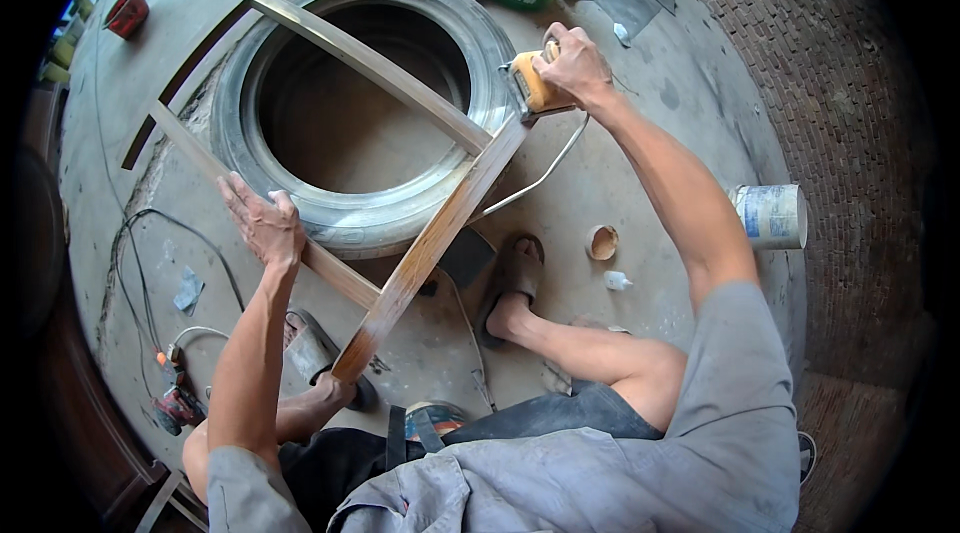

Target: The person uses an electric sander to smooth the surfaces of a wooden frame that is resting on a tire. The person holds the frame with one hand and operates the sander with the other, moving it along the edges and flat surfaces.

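A wooden frame [430,245] made of joined bars lies across a big grey tyre [240,118] on the floor. Its long brown bar slants from beside my left leg up to the right, and two paler bars run off toward the far left. My left hand [265,221] grips the nearer pale bar, fingers along one side and thumb on the other. At the upper right end of the long bar, my right hand [577,63] holds a yellow power sander [538,85] by its top. The sander's base is against the wood there; its exact contact face is hidden.
A white cord [540,178] trails beside the tyre. Near my right foot are a small round container [602,242] and a small white bottle [617,281]. A white bucket [770,217] lies farther right. A red drill-like tool [178,408], black cables [190,223] and a red bucket [126,12] are leftward.
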Demonstrator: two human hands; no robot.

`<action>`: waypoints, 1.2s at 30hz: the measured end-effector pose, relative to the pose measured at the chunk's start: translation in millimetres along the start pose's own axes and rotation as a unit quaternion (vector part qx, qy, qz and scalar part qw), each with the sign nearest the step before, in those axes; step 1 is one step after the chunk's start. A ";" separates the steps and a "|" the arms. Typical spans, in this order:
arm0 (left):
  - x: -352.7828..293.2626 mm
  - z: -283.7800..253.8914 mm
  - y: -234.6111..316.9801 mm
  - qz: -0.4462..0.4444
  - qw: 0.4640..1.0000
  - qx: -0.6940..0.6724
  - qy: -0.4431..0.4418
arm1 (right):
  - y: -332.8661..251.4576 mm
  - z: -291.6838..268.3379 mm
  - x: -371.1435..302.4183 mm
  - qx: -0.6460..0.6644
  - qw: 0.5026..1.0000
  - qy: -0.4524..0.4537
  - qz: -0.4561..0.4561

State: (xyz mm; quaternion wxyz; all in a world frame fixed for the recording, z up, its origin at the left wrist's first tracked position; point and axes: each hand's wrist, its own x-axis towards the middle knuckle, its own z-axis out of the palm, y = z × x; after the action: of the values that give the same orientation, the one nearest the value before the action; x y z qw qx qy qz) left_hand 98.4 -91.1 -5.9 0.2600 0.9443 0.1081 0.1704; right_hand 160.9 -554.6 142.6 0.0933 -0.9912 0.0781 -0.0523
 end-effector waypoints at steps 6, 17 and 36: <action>-0.4 1.5 3.1 0.003 1.000 0.011 -0.001 | 8.1 14.5 -4.4 -0.025 0.999 0.033 -0.015; 0.3 10.2 -2.1 0.013 0.999 0.022 0.045 | -52.2 12.0 -70.9 -0.004 0.999 0.009 -0.036; 60.0 -97.7 6.4 0.061 0.932 -0.036 -0.355 | -172.6 5.9 -227.1 0.042 0.964 -0.050 -0.259</action>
State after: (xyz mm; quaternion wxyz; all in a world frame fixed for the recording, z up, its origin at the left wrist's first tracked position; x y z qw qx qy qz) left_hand 117.4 -34.5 92.3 0.3042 0.9380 -0.0551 -0.1568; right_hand -36.4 -348.8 150.0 0.1220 -0.9742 -0.1878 -0.0287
